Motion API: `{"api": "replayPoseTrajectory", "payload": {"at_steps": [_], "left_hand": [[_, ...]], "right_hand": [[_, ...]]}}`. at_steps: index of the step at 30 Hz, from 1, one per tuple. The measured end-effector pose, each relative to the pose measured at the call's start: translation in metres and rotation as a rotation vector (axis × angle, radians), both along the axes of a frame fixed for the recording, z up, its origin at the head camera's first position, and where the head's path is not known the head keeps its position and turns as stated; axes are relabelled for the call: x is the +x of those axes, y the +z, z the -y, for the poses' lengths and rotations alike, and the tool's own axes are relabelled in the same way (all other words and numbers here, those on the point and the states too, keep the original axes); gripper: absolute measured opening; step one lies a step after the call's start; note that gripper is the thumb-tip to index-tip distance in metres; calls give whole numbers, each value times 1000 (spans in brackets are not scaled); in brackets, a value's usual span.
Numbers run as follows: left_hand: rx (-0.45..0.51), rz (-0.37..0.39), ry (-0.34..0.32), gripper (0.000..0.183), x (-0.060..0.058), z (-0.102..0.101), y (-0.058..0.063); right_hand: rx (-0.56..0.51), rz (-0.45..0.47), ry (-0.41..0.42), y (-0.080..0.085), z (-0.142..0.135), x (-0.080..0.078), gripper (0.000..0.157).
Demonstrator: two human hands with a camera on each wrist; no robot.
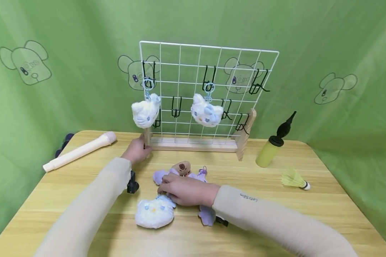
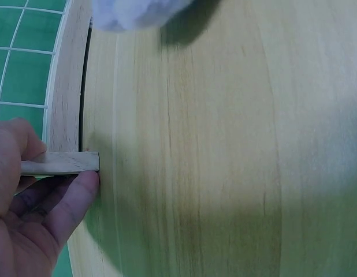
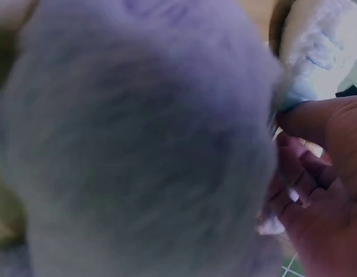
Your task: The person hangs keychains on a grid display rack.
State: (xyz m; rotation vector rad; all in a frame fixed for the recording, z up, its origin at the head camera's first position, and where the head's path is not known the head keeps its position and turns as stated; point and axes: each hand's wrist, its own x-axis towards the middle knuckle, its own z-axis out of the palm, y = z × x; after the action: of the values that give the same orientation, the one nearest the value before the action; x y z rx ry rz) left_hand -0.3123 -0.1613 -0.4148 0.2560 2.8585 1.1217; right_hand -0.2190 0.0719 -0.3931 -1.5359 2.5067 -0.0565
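Currently, white plush cat-head charm, long axis left-right, is pinched from far side by nearer right hand; pale wooden stand foot is gripped by left hand.

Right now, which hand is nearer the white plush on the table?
The right hand is close by the white plush, at its upper right in view. The left hand is farther back, gripping the wooden rack leg.

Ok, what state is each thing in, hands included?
Rack: standing upright
Left hand: gripping rack's wooden end
Two white plushes: hanging from rack
Third white plush: lying, face showing
Right hand: pinching third white plush
Purple plush: lying, partly hidden
Pump: standing
Shuttlecock: lying on its side
White stick: lying
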Motion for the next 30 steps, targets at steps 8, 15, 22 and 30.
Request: {"api": "replayPoseTrajectory", "payload": {"at_steps": [8, 15, 22, 30], "left_hand": [[-4, -17, -7, 64, 0, -1, 2], [-19, -41, -9, 58, 2, -1, 2], [-11, -56, -4, 62, 5, -2, 3], [5, -14, -1, 68, 3, -2, 3]], "right_hand": [[22, -40, -29, -3, 3, 2, 28], [7, -73, -31, -8, 5, 4, 22], [10, 20, -78, -8, 7, 2, 16], [-92, 164, -76, -9, 2, -1, 4]]}}
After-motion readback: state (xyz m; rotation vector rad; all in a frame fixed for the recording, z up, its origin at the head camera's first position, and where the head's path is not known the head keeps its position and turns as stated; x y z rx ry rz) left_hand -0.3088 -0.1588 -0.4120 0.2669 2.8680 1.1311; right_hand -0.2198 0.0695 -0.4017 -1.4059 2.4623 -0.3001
